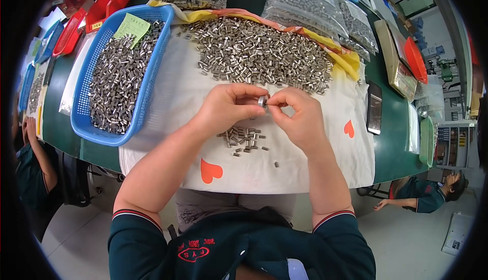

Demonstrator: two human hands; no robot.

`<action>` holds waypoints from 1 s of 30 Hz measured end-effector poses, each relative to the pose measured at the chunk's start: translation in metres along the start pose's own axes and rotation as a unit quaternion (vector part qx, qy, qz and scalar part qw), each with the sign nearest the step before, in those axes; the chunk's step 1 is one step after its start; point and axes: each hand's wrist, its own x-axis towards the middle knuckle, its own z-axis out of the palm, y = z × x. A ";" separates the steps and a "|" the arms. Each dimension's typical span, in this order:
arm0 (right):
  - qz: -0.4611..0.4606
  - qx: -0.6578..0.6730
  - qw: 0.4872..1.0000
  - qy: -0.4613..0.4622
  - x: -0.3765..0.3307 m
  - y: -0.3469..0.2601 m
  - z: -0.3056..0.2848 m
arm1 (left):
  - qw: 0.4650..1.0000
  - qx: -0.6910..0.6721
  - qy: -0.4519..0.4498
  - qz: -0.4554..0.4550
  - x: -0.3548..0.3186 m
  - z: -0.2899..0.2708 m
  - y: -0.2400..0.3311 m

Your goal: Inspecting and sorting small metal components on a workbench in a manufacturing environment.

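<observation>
My left hand (pixel 227 106) is closed, its thumb and fingers pinching a small round silver metal piece (pixel 262 101). My right hand (pixel 301 116) meets it from the other side. Its thumb and forefinger are pressed together at the piece's edge, and whatever they grip is too small to make out. Beyond both hands spreads a large heap of short metal sleeves (pixel 254 51) on a white cloth (pixel 168 92). Nearer to me, below the hands, lies a small loose group of the same sleeves (pixel 243 138). A single sleeve (pixel 276 164) lies apart, close to the cloth's front.
A blue basket (pixel 147 94) of sleeves with a yellow-green slip (pixel 132 28) stands at left. Plastic bags of metal parts (pixel 305 3) lie beyond the yellow cloth edge (pixel 348 64). A phone (pixel 374 107) rests at right. Other people (pixel 429 196) sit on both sides.
</observation>
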 end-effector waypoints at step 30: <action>0.152 0.314 0.927 -0.137 0.007 0.014 -0.015 | 0.997 -0.044 -0.070 0.001 -0.001 0.001 0.002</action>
